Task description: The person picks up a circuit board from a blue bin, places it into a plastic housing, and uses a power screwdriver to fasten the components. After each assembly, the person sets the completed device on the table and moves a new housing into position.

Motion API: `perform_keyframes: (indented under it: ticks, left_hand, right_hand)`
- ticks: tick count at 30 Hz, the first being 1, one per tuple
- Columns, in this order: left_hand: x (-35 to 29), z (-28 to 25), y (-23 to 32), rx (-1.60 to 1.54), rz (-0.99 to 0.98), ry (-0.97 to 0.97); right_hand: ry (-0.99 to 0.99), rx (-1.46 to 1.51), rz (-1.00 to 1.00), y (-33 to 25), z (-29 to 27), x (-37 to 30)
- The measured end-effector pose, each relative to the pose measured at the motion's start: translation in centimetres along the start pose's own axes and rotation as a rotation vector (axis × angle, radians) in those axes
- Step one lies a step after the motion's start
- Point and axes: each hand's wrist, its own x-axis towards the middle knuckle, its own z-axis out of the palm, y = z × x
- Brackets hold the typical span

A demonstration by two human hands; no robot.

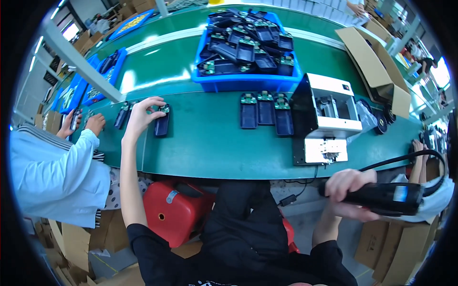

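My left hand point(141, 117) is stretched over the left part of the bench. Its thumb and fingertips close on the top end of a dark blue plastic casing point(161, 127), where a small green circuit board shows. My right hand point(350, 188) is wrapped round a black corded electric screwdriver point(389, 198), held level in front of the bench edge. From its right end a thick black cord loops up and back. Several like casings point(248, 114) with boards lie side by side at the middle right, left of a black and white screw feeder point(329, 119).
A blue bin point(245, 86) heaped with casings stands at the back. Behind the feeder is an open cardboard box point(374, 66). At the left, a co-worker in a light blue sleeve point(62, 167) handles parts near another casing point(122, 115). A red stool point(174, 214) stands below.
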Motion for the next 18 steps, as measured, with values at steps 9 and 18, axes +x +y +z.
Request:
perform_keyframes:
  ticks: [9, 18]
  left_hand:
    - [-2.0, 7.5, 8.9, -0.153, 0.114, -0.025]
    - [-4.3, 13.1, 14.3, -0.291, 0.247, -0.068]
  right_hand:
    - [0.055, -0.386, -0.056, -1.9, -1.7, 5.2]
    - [0.015, -0.505, 0.077, 0.3, -2.3, 5.2]
